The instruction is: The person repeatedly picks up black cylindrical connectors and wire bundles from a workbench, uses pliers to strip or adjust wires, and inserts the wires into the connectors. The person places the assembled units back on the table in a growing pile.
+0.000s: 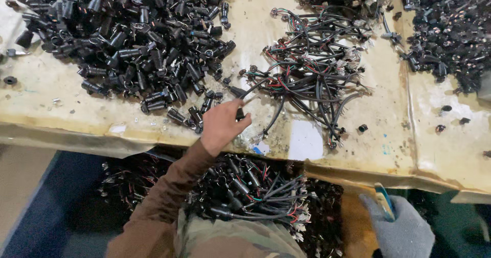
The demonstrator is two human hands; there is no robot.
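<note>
Fingers (236, 106) of the left hand (221, 125) are pressed together in a pinch on a black wired connector (239, 91), thumb and forefinger closed on its dark plug end near the middle of the table (66, 91). Its black cable runs up and to the right from the pinch into the tangle of wire harnesses (312, 68), a loose heap of black leads with red, green and white strands and small white plug ends. The brown sleeve (163, 196) of that arm reaches up from the near edge.

To the left, just beside the hand, lies a broad pile of black cylindrical sockets (133, 38), short glossy barrels, some with metal rings, spread over the far left of the yellowish, stained table. A second heap of small black parts (450, 27) sits at the far right.

Below the near edge of the table, a bin of assembled wired sockets (250, 191) shows black barrels with coloured wires attached.

At the near right, the right hand (401, 227) wears a grey glove and its fingers are closed around a blue-and-yellow flat tool (383, 200), well apart from the connector.
</note>
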